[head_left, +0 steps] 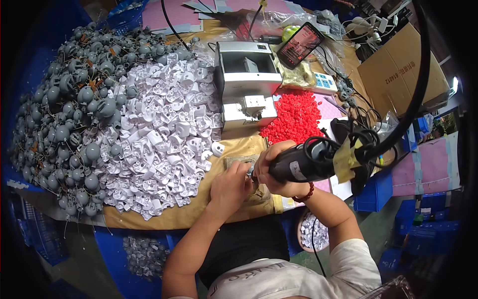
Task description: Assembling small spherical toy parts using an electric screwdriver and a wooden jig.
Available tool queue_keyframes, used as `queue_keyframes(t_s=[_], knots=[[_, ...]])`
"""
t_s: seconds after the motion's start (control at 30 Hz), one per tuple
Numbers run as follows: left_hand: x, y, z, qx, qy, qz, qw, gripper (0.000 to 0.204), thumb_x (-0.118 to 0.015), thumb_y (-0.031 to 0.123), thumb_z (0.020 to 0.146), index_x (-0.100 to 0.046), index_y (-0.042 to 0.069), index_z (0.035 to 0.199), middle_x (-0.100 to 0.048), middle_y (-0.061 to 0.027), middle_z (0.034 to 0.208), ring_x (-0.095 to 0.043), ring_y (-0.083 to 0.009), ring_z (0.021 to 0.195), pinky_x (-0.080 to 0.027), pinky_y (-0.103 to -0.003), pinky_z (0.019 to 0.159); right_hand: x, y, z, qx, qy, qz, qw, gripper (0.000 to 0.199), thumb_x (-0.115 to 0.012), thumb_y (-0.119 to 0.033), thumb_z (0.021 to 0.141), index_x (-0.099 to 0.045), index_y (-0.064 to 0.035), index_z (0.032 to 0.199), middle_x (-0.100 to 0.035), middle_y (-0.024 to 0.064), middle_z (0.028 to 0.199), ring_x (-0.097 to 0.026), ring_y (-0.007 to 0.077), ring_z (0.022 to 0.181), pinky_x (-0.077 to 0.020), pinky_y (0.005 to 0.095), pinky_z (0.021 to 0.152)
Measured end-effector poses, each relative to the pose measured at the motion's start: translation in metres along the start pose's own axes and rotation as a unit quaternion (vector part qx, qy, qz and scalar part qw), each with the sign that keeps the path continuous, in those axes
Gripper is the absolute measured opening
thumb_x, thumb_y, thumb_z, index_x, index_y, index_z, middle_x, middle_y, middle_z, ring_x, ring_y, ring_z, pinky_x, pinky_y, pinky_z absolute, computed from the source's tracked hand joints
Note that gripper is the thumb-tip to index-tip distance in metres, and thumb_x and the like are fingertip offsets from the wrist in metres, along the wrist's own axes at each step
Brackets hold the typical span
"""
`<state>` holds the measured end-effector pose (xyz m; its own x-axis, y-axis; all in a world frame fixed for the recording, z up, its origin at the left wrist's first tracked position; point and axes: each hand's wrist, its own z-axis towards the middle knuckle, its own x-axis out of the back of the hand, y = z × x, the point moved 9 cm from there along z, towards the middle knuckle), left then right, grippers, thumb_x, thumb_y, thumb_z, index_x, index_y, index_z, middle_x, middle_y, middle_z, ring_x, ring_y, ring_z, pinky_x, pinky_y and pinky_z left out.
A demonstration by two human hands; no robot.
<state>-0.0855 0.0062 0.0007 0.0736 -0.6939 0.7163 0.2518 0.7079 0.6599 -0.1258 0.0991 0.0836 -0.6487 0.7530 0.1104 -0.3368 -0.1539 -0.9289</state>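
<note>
My right hand (280, 183) is wrapped round a black electric screwdriver (294, 165), which is tilted with its tip end toward my left hand. A thick cable runs from its other end up to the right. My left hand (232, 185) is closed, its fingertips pinching a small grey part (250, 172) right at the screwdriver's tip. Fingers hide most of that part. Both hands are over a flat work pad (261, 195) at the table's near edge. Just beyond them stands a silver and black boxy machine (251, 77), resembling a screw feeder.
White plastic pieces (164, 134) are heaped at left, beside a larger heap of grey rounded parts with wires (62, 112). Small red pieces (294, 117) lie right of the machine. Farther off are a phone (300, 45) and cardboard box (404, 72). A tub (300, 234) sits below.
</note>
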Motion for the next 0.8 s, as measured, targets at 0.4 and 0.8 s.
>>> queue_keyframes(t_s=[0.4,0.8], knots=[[-0.003,-0.005,-0.001,0.029,-0.004,0.007,1.000,0.042,-0.075,0.018,0.081,-0.061,0.007,0.119,-0.060,-0.0095,0.117,-0.067,-0.0352,0.076,-0.055,-0.047,0.065,0.063,0.012,0.047,0.046,0.188,0.063,0.979,0.063,-0.063,0.017,0.084,-0.039,-0.0001,0.140,-0.062,0.0021,0.079,-0.062,0.0083,0.066,-0.0493,0.0238,0.058],[-0.005,-0.005,-0.003,0.018,-0.015,0.010,1.000,0.043,-0.076,0.020,0.081,-0.064,0.006,0.119,-0.065,-0.0108,0.114,-0.067,-0.0355,0.087,-0.054,-0.046,0.073,0.063,0.059,0.030,-0.041,0.179,0.033,0.982,0.068,-0.058,0.020,0.085,-0.034,-0.0041,0.144,-0.060,0.0063,0.079,-0.063,0.0169,0.071,-0.0542,0.0342,0.070]])
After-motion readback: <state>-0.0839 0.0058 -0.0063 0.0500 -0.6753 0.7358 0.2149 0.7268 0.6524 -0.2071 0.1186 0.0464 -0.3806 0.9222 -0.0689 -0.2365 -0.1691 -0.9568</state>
